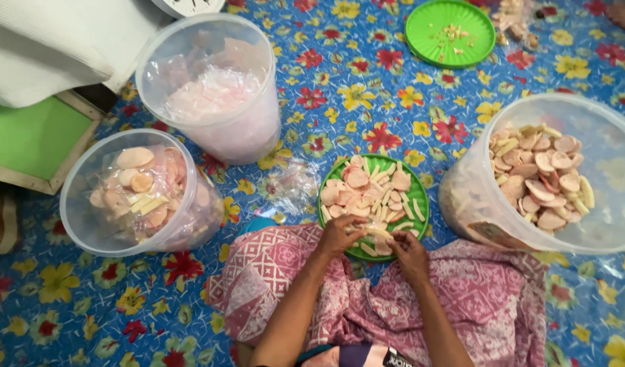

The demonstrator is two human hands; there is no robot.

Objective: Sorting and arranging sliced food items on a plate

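Three clear tubs point(550, 173) ring your lap within reach, and the green plate point(419, 204) of crackers point(367, 194) sits against your knees. Your left hand point(339, 234) and right hand point(409, 248) meet at its near rim, fingers pinched on crackers.

Clear plastic bag point(293, 185) (crumpled, empty-looking) lies on floral mat btw. the tubs; filled bags point(214, 95) inside back tub.
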